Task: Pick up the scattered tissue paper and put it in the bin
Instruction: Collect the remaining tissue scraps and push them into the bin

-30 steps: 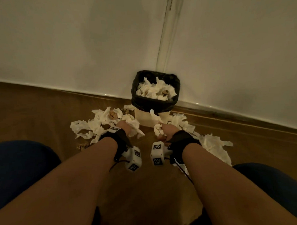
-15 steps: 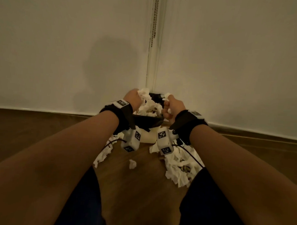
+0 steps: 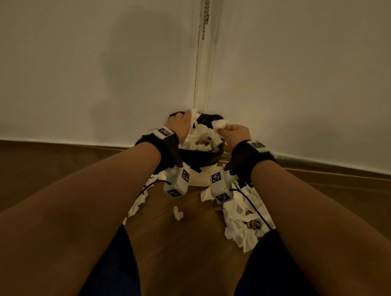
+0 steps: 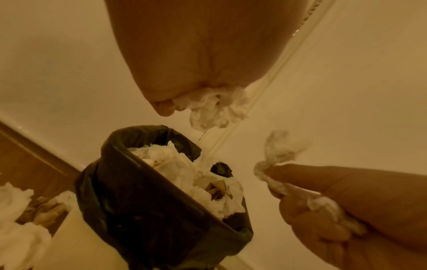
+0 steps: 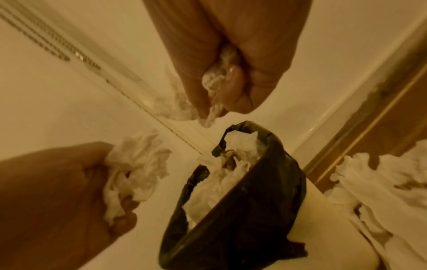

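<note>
A small bin with a black liner (image 3: 201,155) (image 4: 143,197) (image 5: 254,210) stands against the wall, heaped with white tissue (image 3: 199,139). My left hand (image 3: 180,125) (image 4: 184,73) (image 5: 46,201) is raised above the bin's left rim and grips a crumpled tissue wad (image 4: 212,109) (image 5: 138,164). My right hand (image 3: 236,132) (image 5: 226,64) (image 4: 346,210) hovers above the right rim, holding another tissue wad (image 3: 219,124) (image 4: 279,151) (image 5: 215,91). Scattered tissue (image 3: 243,218) lies on the floor in front of the bin.
The floor is brown wood (image 3: 175,253), and a pale wall with a skirting board runs behind the bin. A bead chain (image 3: 206,15) hangs above the bin. More tissue lies left of the bin (image 3: 139,203), plus a small scrap (image 3: 178,212). My knees frame the bottom.
Both hands have lifted tissue wads from the floor and carried them up over the bin. In the last half second they rose a little further and moved apart.
</note>
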### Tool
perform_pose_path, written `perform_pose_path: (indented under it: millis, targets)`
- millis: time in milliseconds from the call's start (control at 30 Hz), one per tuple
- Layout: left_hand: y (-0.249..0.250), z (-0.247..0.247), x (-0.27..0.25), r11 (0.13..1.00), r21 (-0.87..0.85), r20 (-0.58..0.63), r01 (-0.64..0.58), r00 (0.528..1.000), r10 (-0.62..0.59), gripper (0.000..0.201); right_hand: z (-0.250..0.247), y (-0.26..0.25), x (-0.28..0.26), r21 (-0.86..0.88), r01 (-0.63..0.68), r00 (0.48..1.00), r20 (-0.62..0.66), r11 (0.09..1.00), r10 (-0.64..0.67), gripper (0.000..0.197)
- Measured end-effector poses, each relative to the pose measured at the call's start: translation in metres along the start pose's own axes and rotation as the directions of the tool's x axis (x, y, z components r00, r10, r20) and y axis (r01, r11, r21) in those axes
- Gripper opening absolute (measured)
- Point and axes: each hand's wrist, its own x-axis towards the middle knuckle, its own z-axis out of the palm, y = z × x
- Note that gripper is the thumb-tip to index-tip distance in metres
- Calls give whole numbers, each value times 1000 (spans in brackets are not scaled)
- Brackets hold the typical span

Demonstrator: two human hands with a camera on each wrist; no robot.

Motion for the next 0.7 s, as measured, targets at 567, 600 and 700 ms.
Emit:
perform_pose_path:
  millis: [567,600,700]
  targets:
    - [-45,39,86,885,374,-92,-279,938,335,19,44,-31,101,-565,108,994,89,818,-69,30]
    - [-47,39,89,852,439,-40,-286,941,337,17,47,-30,103,-557,112,993,97,823,-69,31]
    - [-51,37,91,725,622,108,-295,950,294,22,55,-31,100,-495,120,984,176,860,-36,41]
